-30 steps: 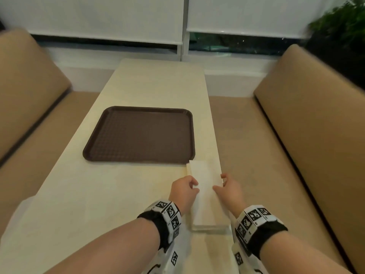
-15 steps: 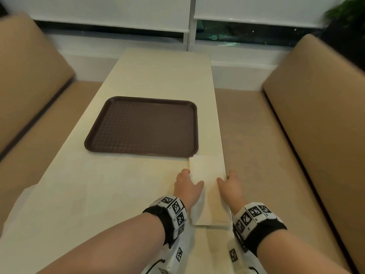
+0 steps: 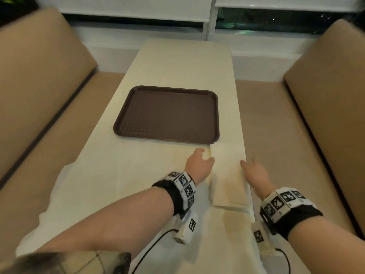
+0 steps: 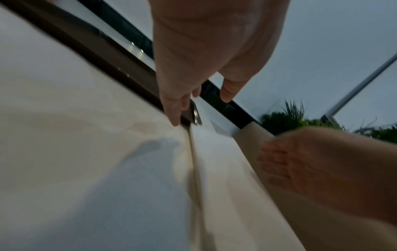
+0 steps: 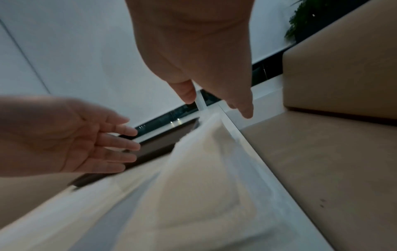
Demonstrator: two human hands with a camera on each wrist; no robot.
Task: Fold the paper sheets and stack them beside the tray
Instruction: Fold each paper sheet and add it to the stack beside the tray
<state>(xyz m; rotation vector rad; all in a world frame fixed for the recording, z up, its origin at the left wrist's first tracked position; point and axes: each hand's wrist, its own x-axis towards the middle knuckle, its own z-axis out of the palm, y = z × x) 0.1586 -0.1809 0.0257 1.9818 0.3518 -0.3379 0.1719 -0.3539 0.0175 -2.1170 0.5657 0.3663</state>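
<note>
Cream table (image 3: 158,165), brown tray (image 3: 166,115) mid-table. Folded paper stack (image 3: 229,178) lies just below tray's near-right corner, long axis running away from me, btwn my left hand (image 3: 199,163) & right hand (image 3: 254,171). Both relaxed, fingers straight, gripping nothing; left nearer the stack's edge.

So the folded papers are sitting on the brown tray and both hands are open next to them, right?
Not quite. The folded papers lie on the table, just in front of the brown tray's near right corner, not on it; the head view shows this. The left hand and right hand are indeed open, one on each side of the stack.
</note>
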